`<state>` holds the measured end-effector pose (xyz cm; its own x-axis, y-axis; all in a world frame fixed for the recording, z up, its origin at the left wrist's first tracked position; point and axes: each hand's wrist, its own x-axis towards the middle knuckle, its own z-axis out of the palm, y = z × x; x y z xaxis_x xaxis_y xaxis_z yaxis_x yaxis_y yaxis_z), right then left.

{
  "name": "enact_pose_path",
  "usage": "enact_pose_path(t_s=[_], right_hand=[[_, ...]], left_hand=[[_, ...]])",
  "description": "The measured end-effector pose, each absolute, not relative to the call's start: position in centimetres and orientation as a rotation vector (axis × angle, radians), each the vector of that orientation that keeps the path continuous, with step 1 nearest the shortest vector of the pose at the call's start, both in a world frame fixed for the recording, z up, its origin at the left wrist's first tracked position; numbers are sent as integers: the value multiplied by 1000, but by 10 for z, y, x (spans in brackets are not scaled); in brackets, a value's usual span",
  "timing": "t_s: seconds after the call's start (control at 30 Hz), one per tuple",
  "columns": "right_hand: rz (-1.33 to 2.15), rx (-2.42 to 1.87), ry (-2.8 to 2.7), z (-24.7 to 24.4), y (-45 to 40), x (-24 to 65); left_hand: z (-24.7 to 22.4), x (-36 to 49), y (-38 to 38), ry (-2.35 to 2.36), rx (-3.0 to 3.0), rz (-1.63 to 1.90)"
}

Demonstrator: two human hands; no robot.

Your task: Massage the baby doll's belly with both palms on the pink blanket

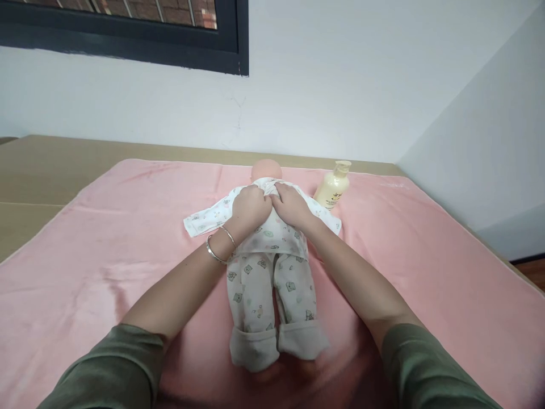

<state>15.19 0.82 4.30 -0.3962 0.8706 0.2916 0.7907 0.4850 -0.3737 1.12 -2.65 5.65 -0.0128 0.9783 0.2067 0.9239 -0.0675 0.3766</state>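
A baby doll (267,170) with a smooth bald head lies stretched out, its feet toward me, in a white printed shirt (272,241) and matching trousers (293,287) with turned-up cuffs. Both sleeves of the shirt spread out sideways. My left hand (252,209), with bangles on its wrist, is closed on the upper middle of the shirt. Right beside it, my right hand (293,205) is closed on the shirt too, the two thumbs almost touching. My hands hide the cloth between their fingers.
A pale yellow pump-style bottle (333,187) stands by the doll's sleeve on the right. Pink cloth (128,244) covers most of the wooden surface (76,156). White walls rise behind and at right, with a dark window frame (232,34) at upper left.
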Motion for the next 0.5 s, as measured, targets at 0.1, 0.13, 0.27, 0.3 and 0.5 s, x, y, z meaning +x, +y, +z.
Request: enact_pose_path(t_s=[0.1,0.13,0.27,0.3,0.5], right_hand=[[205,-1449,-2275,46,-2,145],[189,-1469,-2267,46,-7,142],[135,-1494,-2277,46,-24,130],[117,-1484,-2284,46,-26,129],[307,-1365,-2245,44,-6,143]], left_hand=[[50,2,-16,1977,2077,715],[47,1,-13,1953,2091,758],[38,-1,-7,1954,2140,850],[36,-1,-7,1971,2146,840],[30,1,-7,1976,2176,888]])
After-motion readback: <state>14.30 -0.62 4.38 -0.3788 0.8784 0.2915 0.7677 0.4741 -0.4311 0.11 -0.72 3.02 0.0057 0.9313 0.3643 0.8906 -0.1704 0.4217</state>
